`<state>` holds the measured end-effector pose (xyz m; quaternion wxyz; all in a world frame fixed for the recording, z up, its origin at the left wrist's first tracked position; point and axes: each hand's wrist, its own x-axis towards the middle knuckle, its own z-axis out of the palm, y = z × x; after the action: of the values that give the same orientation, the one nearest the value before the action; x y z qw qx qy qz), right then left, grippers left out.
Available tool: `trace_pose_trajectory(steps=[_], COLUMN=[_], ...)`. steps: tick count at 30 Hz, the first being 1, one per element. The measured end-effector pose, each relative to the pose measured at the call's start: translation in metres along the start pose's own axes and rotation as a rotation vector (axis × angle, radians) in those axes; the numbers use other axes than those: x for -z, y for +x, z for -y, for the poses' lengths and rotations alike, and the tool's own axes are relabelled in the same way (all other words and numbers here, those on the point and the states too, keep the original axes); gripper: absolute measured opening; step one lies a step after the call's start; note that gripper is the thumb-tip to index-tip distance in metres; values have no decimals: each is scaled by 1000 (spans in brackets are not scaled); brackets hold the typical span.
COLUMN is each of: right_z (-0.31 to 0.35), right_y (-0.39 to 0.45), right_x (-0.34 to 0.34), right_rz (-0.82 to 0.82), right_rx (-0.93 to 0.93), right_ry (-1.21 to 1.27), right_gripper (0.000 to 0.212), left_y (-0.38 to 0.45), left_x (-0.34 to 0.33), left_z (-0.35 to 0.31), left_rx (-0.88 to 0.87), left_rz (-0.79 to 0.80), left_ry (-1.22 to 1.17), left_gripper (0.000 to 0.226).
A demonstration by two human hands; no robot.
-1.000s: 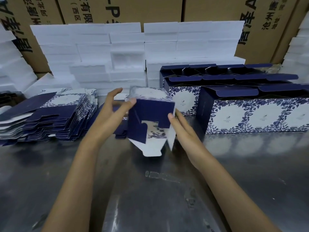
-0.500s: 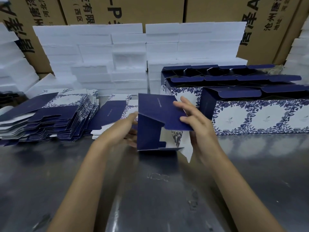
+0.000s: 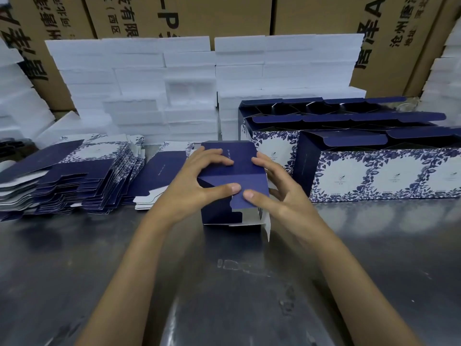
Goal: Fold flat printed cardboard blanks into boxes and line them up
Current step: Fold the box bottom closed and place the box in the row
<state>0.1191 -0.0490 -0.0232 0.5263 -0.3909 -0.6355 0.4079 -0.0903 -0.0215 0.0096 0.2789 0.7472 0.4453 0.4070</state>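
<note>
blank stacks (image 3: 74,176) left of half-folded box (image 3: 234,181), finished boxes (image 3: 374,171) right, foam (image 3: 154,83) behind

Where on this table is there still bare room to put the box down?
Bare metal table lies in front of the flat blanks on the left and in front of the finished boxes on the right. The back is crowded with blanks, boxes and white foam.
</note>
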Motion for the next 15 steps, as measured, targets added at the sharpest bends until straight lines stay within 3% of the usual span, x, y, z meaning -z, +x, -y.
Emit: trace_pose_trajectory(steps=[3, 5, 12, 15], right_z=[-1, -1, 3, 6], right_y=[-3, -4, -8, -6], right_x=[1, 2, 13, 12], right_rz=[104, 143, 213, 141], right_rx=[-49, -62, -68, -58], right_ry=[-6, 16, 39, 76], right_gripper=[86, 91, 90, 76], left_y=[1, 1, 1, 1], left_x=[4, 4, 7, 3], left_z=[1, 2, 4, 3], left_rx=[9, 8, 11, -2], left_rz=[-12, -17, -23, -40], left_ry=[4, 6, 5, -3], left_gripper=[52, 52, 48, 48])
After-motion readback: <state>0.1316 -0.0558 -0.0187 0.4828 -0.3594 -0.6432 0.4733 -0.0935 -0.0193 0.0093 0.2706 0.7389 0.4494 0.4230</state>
